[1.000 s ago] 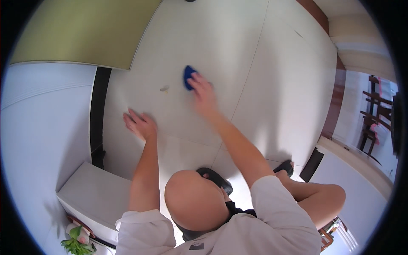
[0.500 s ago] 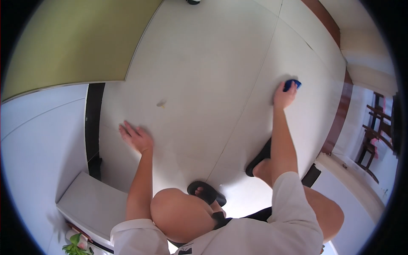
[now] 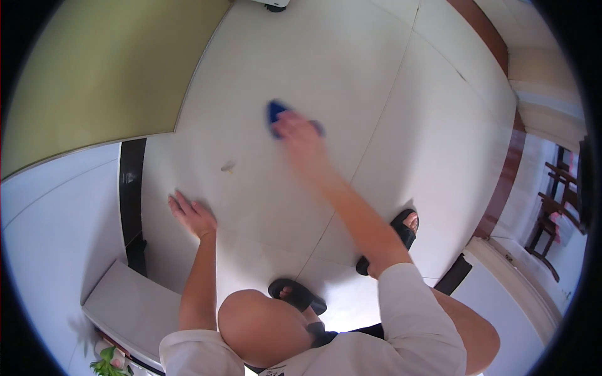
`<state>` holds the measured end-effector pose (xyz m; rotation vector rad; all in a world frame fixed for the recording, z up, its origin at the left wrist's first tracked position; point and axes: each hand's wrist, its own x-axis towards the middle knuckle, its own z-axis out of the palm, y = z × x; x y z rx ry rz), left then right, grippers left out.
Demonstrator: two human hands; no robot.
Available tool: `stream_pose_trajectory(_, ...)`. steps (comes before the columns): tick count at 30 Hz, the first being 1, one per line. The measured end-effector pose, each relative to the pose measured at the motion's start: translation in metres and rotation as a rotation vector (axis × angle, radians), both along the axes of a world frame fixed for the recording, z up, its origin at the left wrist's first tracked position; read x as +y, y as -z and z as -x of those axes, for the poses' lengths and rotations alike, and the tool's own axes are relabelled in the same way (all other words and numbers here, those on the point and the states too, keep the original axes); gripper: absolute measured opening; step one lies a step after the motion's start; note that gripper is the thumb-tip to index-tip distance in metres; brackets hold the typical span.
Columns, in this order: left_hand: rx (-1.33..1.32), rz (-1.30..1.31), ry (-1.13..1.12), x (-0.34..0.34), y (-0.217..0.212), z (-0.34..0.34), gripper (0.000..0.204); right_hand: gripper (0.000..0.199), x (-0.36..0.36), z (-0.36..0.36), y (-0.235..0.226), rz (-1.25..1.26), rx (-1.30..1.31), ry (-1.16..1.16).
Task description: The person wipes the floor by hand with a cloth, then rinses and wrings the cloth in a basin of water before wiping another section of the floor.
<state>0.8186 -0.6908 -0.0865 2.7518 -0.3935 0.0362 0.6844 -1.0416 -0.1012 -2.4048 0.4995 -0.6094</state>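
Note:
My right hand (image 3: pixel 300 135) is stretched far out over the pale tiled floor (image 3: pixel 313 56), fingers pressed onto a dark blue cloth-like piece (image 3: pixel 276 116) that lies against the tiles. Motion smears this hand, and its palm side is hidden. Part of the blue piece shows on either side of the fingers. Planted on the floor at the left, my left hand (image 3: pixel 193 216) has its fingers spread and holds nothing. A small pale scrap with a yellowish tip (image 3: pixel 227 167) lies on the tiles between the two hands.
An olive-green panel (image 3: pixel 113 69) fills the far left. Nearer stands a grey low cabinet (image 3: pixel 135 304), with a green plant (image 3: pixel 106 365) beside it. My black sandals (image 3: pixel 298 294) are on the floor. Dark wooden chairs (image 3: pixel 552 213) show beyond a doorway at the right.
My right hand has swept left across the floor with the blue piece, from the right side to the middle. My left hand stays planted. The view has shifted slightly.

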Motion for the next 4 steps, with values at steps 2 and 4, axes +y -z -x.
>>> stream_pose_trajectory(2,-0.014,-0.035,-0.026,0.018,-0.012,-0.007,0.062,0.040,-0.058,0.046,-0.019,0.112,0.116,0.173)
stream_pose_trajectory(4,0.007,-0.013,-0.018,0.001,-0.005,-0.002,0.062,0.039,-0.115,0.091,-0.019,0.244,0.075,0.286)
